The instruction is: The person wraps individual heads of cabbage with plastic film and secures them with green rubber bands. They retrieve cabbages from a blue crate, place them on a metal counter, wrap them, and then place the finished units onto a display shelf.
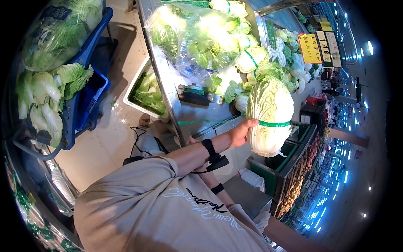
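My left hand (241,133) holds a napa cabbage (270,110) near its lower part, with a green printed tape band (274,124) around the cabbage. My left forearm crosses over the right one. Only the fingertips of my right hand (192,140) show beyond the left forearm, near the metal counter's edge; the rest is hidden. A tape dispenser (193,91) with green tape lies on the counter (189,110). A strip of green tape (195,122) runs beside it. Leafy greens in a clear plastic bag (201,44) and several banded cabbages (252,60) lie beyond.
A white crate (127,97) of leaves stands on the floor. At left, a blue cart (70,126) bears bagged cabbage (63,41) and loose leaves (47,94). A grey box-like surface (245,195) is near my right arm. Produce racks (292,176) and price signs (310,48) stand at right.
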{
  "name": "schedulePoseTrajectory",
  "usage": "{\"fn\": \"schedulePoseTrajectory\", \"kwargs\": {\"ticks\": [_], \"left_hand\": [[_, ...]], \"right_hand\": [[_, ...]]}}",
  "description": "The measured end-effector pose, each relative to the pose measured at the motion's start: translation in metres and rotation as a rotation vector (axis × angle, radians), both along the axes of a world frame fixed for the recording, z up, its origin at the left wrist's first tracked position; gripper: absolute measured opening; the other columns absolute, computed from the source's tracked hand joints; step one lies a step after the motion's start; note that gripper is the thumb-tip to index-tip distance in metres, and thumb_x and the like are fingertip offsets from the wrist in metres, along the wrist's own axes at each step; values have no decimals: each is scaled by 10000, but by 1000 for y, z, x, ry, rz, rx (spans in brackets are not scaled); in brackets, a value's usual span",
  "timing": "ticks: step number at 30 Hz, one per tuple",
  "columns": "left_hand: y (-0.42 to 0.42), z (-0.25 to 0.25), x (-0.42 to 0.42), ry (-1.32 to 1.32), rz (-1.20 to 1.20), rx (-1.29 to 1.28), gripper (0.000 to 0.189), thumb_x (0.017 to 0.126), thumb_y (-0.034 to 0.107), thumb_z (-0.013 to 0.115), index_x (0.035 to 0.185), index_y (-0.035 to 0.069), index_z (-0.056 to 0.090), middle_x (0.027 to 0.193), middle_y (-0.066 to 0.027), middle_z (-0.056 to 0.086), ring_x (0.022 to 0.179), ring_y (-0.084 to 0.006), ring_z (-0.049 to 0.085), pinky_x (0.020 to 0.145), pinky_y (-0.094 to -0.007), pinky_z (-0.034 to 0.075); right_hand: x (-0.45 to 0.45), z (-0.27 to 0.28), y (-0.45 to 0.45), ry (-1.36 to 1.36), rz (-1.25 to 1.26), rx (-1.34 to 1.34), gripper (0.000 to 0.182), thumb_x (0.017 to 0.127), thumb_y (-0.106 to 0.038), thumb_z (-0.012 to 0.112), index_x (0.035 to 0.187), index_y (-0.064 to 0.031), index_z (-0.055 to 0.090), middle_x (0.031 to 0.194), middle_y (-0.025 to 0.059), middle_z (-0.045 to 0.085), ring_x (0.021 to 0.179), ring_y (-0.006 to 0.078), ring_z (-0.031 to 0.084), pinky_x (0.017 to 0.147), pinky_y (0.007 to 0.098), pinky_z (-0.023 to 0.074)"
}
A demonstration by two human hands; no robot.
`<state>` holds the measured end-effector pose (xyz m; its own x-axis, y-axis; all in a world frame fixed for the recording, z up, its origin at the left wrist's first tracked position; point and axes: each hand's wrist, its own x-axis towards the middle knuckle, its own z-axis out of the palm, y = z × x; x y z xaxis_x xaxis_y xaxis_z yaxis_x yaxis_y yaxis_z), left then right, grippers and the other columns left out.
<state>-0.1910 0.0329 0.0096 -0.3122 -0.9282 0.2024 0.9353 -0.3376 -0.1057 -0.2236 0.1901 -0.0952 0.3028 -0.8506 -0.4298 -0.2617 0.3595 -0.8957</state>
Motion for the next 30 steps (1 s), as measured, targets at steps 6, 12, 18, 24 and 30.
{"fn": "schedulePoseTrajectory", "kwargs": {"ticks": [6, 12, 18, 24, 30], "left_hand": [[-1, -1, 3, -58, 37, -6, 900, 744, 475, 752, 1432, 37, 370, 1382, -129, 513, 1263, -241, 504, 1068, -409, 409], [4, 2, -2, -220, 159, -2, 882, 727, 430, 771, 1413, 29, 390, 1330, -119, 541, 1215, -231, 523, 1028, -390, 435], [0, 10, -10, -270, 218, 43, 895, 709, 394, 785, 1413, 31, 369, 1338, -112, 513, 1218, -219, 495, 1022, -383, 422], [-3, 19, 0, -150, 312, -42, 854, 735, 250, 793, 1422, 49, 329, 1321, -99, 498, 1221, -212, 471, 1030, -376, 401], [17, 10, 5, -19, 215, -105, 859, 735, 239, 797, 1423, 52, 318, 1328, -99, 493, 1223, -212, 472, 1034, -371, 401]], "right_hand": [[-4, 28, -14, 492, 380, -633, 186, 932, -215, 605, 1024, -55, 632, 884, 61, 654, 799, 189, 624, 731, 333, 513], [-91, 79, -19, 957, 467, -525, 183, 850, -236, 615, 806, -82, 703, 770, 183, 668, 774, 413, 650, 726, 468, 538], [-18, 262, -35, 1354, 255, -513, 254, 883, -188, 593, 712, -2, 625, 651, 195, 600, 622, 399, 600, 592, 478, 479], [79, 280, -83, 1204, 537, -1222, 238, 814, -82, 647, 1025, 3, 579, 888, 146, 626, 930, 319, 587, 825, 438, 451], [95, 203, -161, 2127, 1227, -1067, 454, 862, -136, 576, 1283, 22, 514, 996, 93, 686, 1147, 289, 538, 1128, 507, 214]]}}
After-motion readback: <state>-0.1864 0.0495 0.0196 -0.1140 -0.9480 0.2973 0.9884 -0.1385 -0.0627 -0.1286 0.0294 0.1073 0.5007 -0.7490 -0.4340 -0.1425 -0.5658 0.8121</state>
